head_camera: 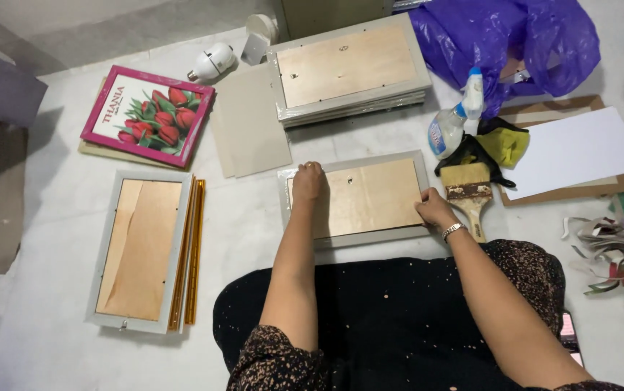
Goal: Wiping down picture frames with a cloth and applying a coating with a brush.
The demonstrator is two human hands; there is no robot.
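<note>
A picture frame (pixel 370 195) lies face down on the white floor sheet in front of my lap, its brown backing board up and a pale grey border around it. My left hand (pixel 307 181) presses on the frame's upper left part, fingers curled at the edge of the backing. My right hand (pixel 435 210), with a bracelet at the wrist, rests on the frame's right edge. Neither hand lifts the frame.
A stack of face-down frames (pixel 348 69) lies behind it. Another face-down frame (pixel 138 250) with gold strips (pixel 192 250) lies left. A pink tulip picture (pixel 149 114), grey card (pixel 250 119), paintbrush (pixel 471 195), spray bottle (pixel 453 119), purple bag (pixel 507 40) and white board (pixel 576 152) surround.
</note>
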